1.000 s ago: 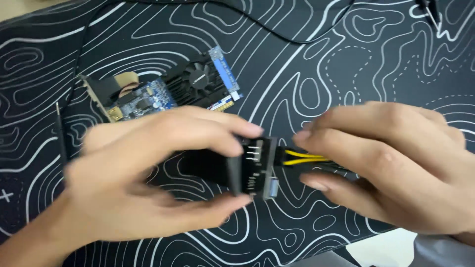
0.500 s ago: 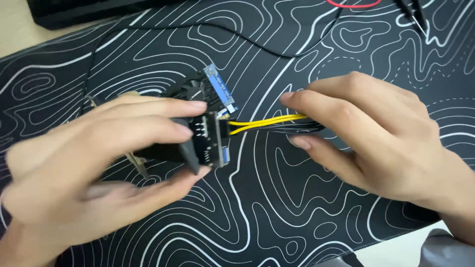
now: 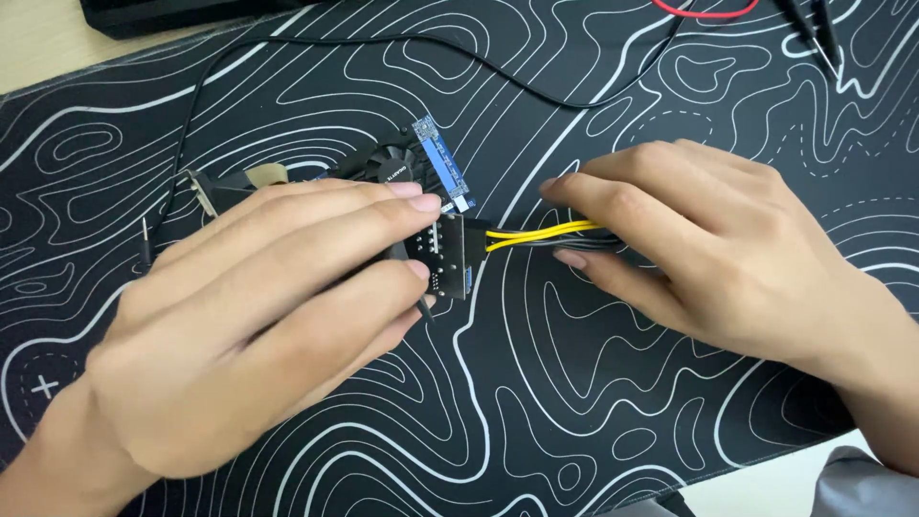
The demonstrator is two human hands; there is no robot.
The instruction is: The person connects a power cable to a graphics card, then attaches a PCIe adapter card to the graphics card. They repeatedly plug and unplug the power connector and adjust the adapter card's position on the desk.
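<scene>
The left hand [image 3: 249,316] is nearest to the camera, low on the left side of the black mat [image 3: 593,412] with white wavy lines. Its fingers [image 3: 383,206] are curled and pressed on a small black plug block [image 3: 448,254], with the thumb under it and the other fingers on top. The block sits just in front of a computer card [image 3: 402,168], which lies flat on the mat and is partly hidden behind the hand.

To the right of the block, the right hand [image 3: 708,249] pinches a bunch of yellow and black wires [image 3: 546,235]. Its fingers are close together around the wires, near the spot where they go into the block.

The block looks small, hard and light. I think it is best held by its plain sides, as the left hand does, not by its little metal parts. The wires look soft and bendy. A hard pull on them could hurt the joint, so holding them close to the block seems safest.

The long way of the wires runs left to right. The block's open end points left, toward the card, and the wires trail off to the right.

The card looks stiff but easy to break. Its blue edge strip [image 3: 442,163] points up and away from the block.

Farther back, a thin black cable [image 3: 335,43] loops over the mat. A red wire [image 3: 704,11] lies at the far edge, well away from the block. A strip of pale counter [image 3: 38,48] shows at the far left.
</scene>
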